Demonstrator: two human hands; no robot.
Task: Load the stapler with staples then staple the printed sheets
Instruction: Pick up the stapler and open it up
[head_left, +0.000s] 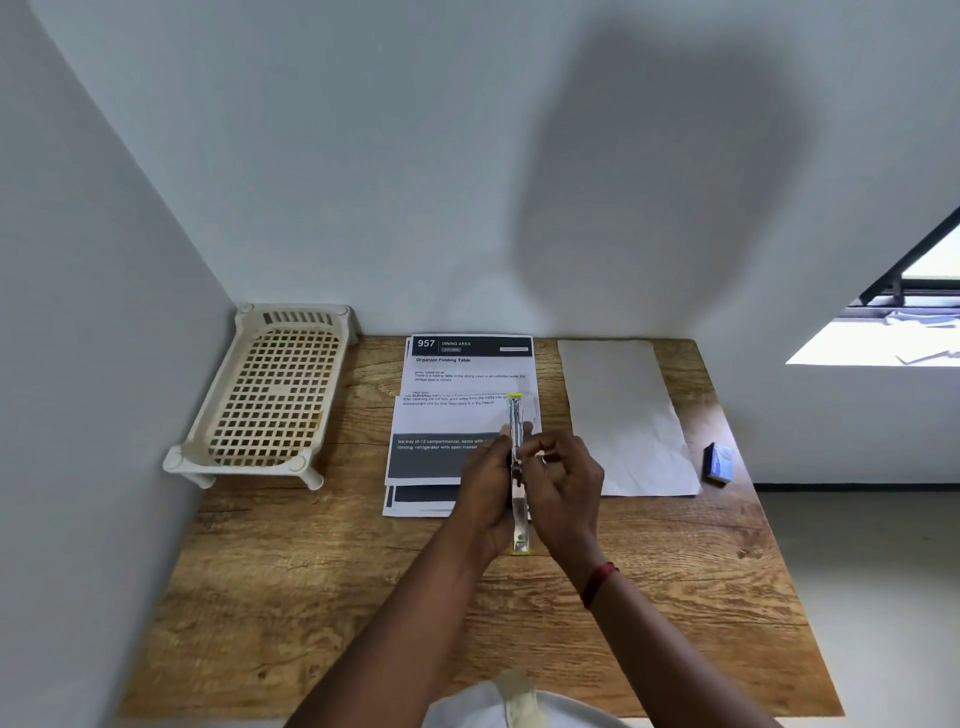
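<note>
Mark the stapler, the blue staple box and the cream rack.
stapler (520, 519): head view, lower metal arm between the wrists.
blue staple box (719, 462): head view, top face.
cream rack (275, 400): head view, lattice floor.

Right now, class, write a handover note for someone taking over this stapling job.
Left hand grips the stapler, swung open, above the printed sheets. Right hand pinches at its magazine; whether staples are in cannot be told. Blue box lies near the right edge of the table.
Done: stapler opened.
Left: finish loading, close it, staple the sheets.
</note>
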